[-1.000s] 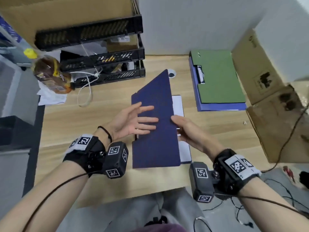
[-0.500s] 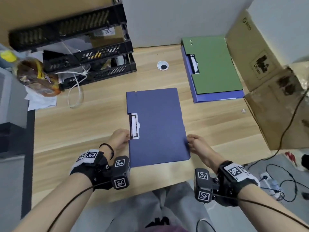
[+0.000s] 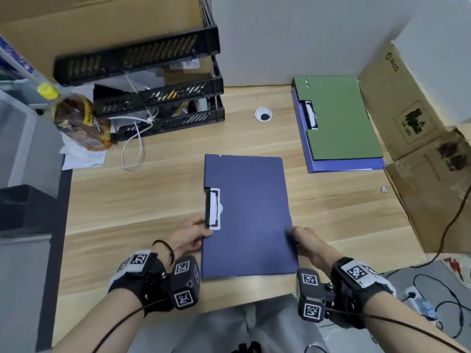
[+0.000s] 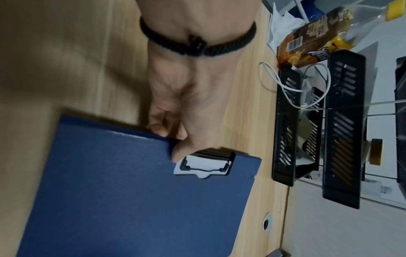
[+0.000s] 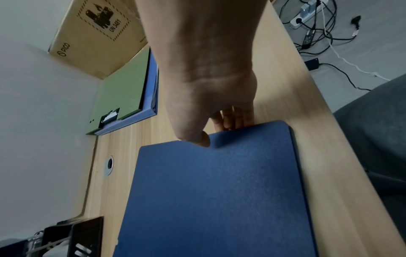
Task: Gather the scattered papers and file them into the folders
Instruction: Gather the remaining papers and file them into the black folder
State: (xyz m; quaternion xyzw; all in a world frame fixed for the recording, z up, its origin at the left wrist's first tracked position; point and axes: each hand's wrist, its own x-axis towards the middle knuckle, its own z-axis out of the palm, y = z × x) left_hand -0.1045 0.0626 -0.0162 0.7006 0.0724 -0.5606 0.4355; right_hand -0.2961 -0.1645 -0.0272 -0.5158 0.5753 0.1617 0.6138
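A dark blue folder lies closed and flat on the wooden desk, with a black clip at its left edge. My left hand grips that left edge just below the clip. In the left wrist view its thumb lies on the cover and the fingers curl under the dark blue folder. My right hand pinches the right edge. The right wrist view shows the thumb on top of the dark blue folder and the fingers beneath. No loose sheets are in view.
A green folder lies on a light blue one at the back right. Cardboard boxes stand right of them. Black stacked trays, a bottle, a white cable and white paper fill the back left.
A second ago the folder's cover stood half raised over white paper between my open hands. It came down shut, and both hands now hold the closed folder by its side edges.
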